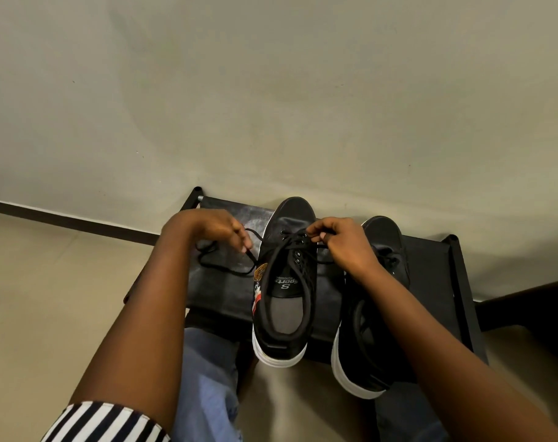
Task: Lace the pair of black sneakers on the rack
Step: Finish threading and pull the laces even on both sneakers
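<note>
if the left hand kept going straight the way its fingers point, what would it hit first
Probably the left sneaker. The left hand, pinching the lace, points its fingers rightward at that shoe's side, with only a short gap of rack between; depth is unclear.

This looks like a home entryway or hallway corner. A low black shoe rack [459,282] stands against a plain cream wall [271,90] at 12 o'clock, on a pale tiled floor [48,298] edged by a dark skirting board [64,220] at 9 o'clock.
</note>
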